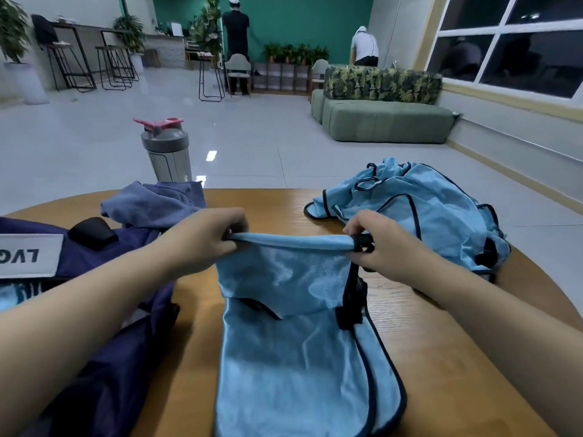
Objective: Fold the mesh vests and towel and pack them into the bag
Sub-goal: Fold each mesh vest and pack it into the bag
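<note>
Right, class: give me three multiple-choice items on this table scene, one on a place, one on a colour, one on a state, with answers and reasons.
1. Where does the shaker bottle stand?
A. beyond the towel, at the table's far edge
B. inside the bag
C. on the sofa

2. What colour is the vest being folded?
A. red
B. light blue
C. white

3. What are the hands doing?
A. resting flat
B. both pinching the vest's folded edge
C. holding the bottle

Answers: 1 A, it rises behind the towel. 2 B, pale blue mesh, dark trim. 3 B, left hand and right hand each pinch one end.

A white patch (28, 255) on the navy bag (104, 357) reads "LVG", upside down.
</note>
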The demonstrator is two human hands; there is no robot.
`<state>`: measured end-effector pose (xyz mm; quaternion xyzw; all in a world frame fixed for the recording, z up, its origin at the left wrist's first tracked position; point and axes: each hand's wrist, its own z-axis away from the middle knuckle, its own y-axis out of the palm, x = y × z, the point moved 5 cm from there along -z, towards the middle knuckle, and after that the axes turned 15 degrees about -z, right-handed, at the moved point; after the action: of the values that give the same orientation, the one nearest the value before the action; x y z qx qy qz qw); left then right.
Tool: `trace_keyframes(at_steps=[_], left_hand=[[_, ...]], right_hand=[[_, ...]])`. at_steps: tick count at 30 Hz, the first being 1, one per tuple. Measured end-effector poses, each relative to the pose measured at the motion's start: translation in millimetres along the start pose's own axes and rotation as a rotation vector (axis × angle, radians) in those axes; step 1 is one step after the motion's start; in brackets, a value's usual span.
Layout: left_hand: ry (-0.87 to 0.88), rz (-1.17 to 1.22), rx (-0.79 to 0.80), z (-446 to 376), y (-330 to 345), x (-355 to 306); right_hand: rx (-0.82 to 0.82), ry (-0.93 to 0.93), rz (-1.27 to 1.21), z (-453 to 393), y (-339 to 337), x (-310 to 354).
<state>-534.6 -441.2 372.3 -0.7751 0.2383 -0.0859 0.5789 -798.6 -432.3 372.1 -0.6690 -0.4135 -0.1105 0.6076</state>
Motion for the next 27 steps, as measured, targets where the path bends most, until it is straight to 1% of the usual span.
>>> trace_keyframes(at_steps=[3,4,5,6,8,9,10,12,14,15,16,18,20,21,22,24,25,26,27], left_hand=[[0.138,0.078,0.06,37,-5,-25],[0.205,0.109,0.123,50,-4,-35],[0.26,0.148,0.225,63,-1,-45],[0.282,0.204,0.376,75,3,-54],[0.225,0.359,0.715,96,14,-66],[0.195,0.402,0.773,101,17,-70],[0.186,0.392,0.743,100,21,-71],[0.17,0.28,0.581,88,33,-68],[0.198,0.123,0.463,73,48,-69],[0.22,0.069,0.436,68,56,-72],[0.239,0.023,0.435,65,66,-73],[0.255,-0.073,0.47,63,83,-74],[0.26,-0.186,0.493,64,92,-72],[0.244,-0.211,0.487,64,92,-71],[0.21,-0.208,0.488,64,89,-69],[0.109,-0.132,0.547,70,82,-63],[0.083,-0.088,0.579,75,80,-60],[0.095,-0.066,0.596,81,78,-58],[0.132,-0.069,0.608,88,76,-57]], right_hand=[[0.048,-0.194,0.021,40,-4,17],[0.096,-0.242,0.056,55,-2,21],[0.152,-0.271,0.099,70,0,23],[0.212,-0.275,0.13,85,3,25],[0.295,-0.253,0.132,110,7,22],[0.298,-0.244,0.127,118,8,18],[0.283,-0.236,0.135,124,9,14],[0.226,-0.24,0.158,128,15,9],[0.186,-0.302,0.148,130,29,15],[0.184,-0.333,0.132,131,39,21],[0.199,-0.363,0.125,133,48,28],[0.292,-0.394,0.154,139,66,36],[0.399,-0.384,0.226,145,80,32],[0.413,-0.369,0.276,145,82,26],[0.395,-0.351,0.33,143,81,21],[0.324,-0.285,0.43,138,74,10],[0.337,-0.213,0.435,138,72,3],[0.378,-0.142,0.397,141,73,-2],[0.415,-0.116,0.335,145,75,-5]])
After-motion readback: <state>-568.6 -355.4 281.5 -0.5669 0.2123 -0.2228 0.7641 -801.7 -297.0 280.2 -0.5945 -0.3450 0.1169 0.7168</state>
